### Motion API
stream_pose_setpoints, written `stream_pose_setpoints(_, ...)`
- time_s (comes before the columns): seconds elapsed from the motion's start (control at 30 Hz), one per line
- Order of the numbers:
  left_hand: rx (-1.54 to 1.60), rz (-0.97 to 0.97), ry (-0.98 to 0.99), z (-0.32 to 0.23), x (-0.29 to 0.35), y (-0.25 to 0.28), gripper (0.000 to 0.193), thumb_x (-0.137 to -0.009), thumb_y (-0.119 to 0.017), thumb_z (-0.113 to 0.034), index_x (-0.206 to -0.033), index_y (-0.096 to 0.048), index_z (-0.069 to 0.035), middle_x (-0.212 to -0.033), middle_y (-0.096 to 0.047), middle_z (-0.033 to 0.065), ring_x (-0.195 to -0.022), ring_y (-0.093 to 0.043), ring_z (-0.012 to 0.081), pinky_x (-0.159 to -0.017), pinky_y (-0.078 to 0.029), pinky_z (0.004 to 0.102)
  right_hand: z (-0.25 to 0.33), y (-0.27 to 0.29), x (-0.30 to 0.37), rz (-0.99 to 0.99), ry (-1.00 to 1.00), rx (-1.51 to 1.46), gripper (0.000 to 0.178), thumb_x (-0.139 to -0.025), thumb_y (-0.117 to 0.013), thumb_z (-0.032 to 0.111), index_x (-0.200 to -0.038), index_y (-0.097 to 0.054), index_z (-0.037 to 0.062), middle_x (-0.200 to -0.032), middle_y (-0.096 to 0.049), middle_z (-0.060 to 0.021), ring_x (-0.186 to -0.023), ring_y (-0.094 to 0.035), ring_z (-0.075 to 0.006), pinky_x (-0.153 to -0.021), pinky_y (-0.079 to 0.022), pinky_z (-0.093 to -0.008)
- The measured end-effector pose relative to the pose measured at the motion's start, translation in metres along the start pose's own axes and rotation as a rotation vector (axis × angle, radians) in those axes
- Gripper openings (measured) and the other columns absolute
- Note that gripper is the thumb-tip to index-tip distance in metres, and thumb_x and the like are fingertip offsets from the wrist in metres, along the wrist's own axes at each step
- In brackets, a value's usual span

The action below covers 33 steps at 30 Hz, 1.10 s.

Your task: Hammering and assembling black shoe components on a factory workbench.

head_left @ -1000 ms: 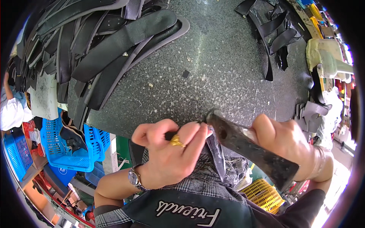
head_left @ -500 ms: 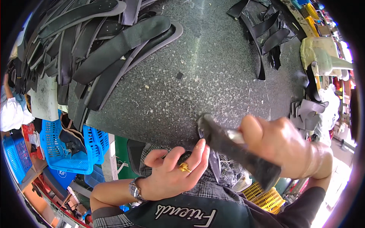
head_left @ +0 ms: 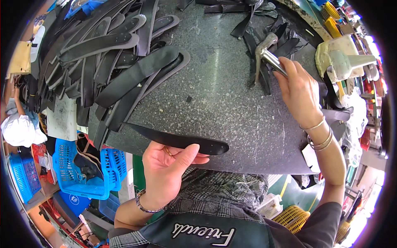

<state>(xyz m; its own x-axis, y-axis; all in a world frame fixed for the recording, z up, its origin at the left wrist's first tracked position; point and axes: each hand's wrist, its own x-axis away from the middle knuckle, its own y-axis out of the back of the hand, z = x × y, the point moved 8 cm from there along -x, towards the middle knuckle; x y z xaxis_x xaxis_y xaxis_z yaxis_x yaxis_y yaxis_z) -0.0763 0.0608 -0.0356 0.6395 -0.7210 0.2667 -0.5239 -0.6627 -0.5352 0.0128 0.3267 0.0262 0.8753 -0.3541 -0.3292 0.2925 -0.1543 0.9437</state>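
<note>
In my left hand [head_left: 167,163], a long black strap [head_left: 182,140] with a rounded end is pinched between thumb and fingers. It lies slantwise above the near edge of the dark speckled table [head_left: 231,111]. At the far right, my right hand [head_left: 300,89] is closed round the shiny metal handle of a hammer [head_left: 271,58]. The worn hammer head is over a loose heap of black strips [head_left: 285,31]. A large pile of similar black straps [head_left: 99,49] covers the table's left side.
Pale crumbs and a small dark square scrap [head_left: 189,99] lie on the table. A pale tape-dispenser-like object [head_left: 339,60] stands at the right edge. Blue plastic baskets [head_left: 82,186] sit below left, a yellow basket [head_left: 291,219] below right. Another person's arm shows at far left.
My right hand has carried the hammer from the near table edge to the far right. My left hand has moved left, turned over, and now holds the strap up in plain view.
</note>
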Motion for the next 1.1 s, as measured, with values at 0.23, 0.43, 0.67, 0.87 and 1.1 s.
stream_pose_setpoints(0.23, -0.105, 0.027, -0.005, 0.001, -0.004, -0.022, 0.025, -0.089, -0.063, 0.008, -0.112, -0.055, 0.004, -0.102, -0.069, 0.0176, -0.088, -0.071, 0.0250, -0.078, -0.062, 0.0408, 0.047, 0.061, -0.003, -0.180, 0.164, -0.237, 0.031, -0.080, -0.072, 0.006, -0.109, -0.064, 0.0012, -0.104, -0.063, -0.0145, -0.096, -0.058, -0.0346, -0.085, -0.048, -0.0408)
stream_pose_setpoints(0.43, -0.873, 0.496, -0.176, 0.019, 0.010, -0.095, 0.028, -0.079, -0.078, 0.000, -0.105, -0.067, 0.000, -0.093, -0.072, 0.0095, -0.084, -0.070, 0.0155, -0.068, -0.054, 0.0269, 0.078, 0.048, 0.060, 0.288, -0.130, -1.387, 0.022, -0.088, -0.070, 0.008, -0.106, -0.066, -0.0029, -0.097, -0.070, -0.0152, -0.087, -0.070, -0.0225, -0.075, -0.055, -0.0312)
stream_pose_setpoints(0.67, -1.180, 0.817, -0.938, 0.030, -0.030, -0.225, 0.030, -0.076, -0.078, -0.008, -0.105, -0.070, -0.008, -0.103, -0.070, 0.0071, -0.101, -0.064, 0.0294, -0.089, -0.049, 0.0399, -0.094, 0.125, 0.162, -0.312, -0.939, -0.948, 0.018, -0.097, -0.054, 0.004, -0.114, -0.059, 0.0018, -0.075, -0.064, -0.0018, -0.057, -0.051, -0.0024, -0.050, -0.040, -0.0173)
stream_pose_setpoints(0.87, -1.370, 0.650, -1.084, 0.105, -0.088, -0.317, 0.013, -0.084, -0.067, -0.020, -0.081, -0.067, -0.007, -0.084, -0.068, 0.0092, -0.090, -0.055, 0.0265, -0.084, -0.034, 0.0433, -0.107, 0.096, 0.160, 0.017, -0.260, -0.241, 0.017, -0.088, -0.063, 0.009, -0.102, -0.058, -0.0007, -0.092, -0.064, -0.0145, -0.094, -0.061, -0.0327, -0.085, -0.047, -0.0427)
stream_pose_setpoints(1.1, -1.182, 0.662, -0.785, 0.059, -0.072, -0.311, 0.005, -0.086, -0.068, -0.003, -0.083, -0.064, -0.001, -0.068, -0.064, 0.0117, -0.057, -0.061, 0.0244, -0.054, -0.046, 0.0340, -0.116, 0.058, 0.184, 0.058, -0.263, -0.113, 0.024, -0.092, -0.059, 0.012, -0.113, -0.058, -0.0001, -0.108, -0.067, -0.0175, -0.105, -0.063, -0.0316, -0.098, -0.046, -0.0407)
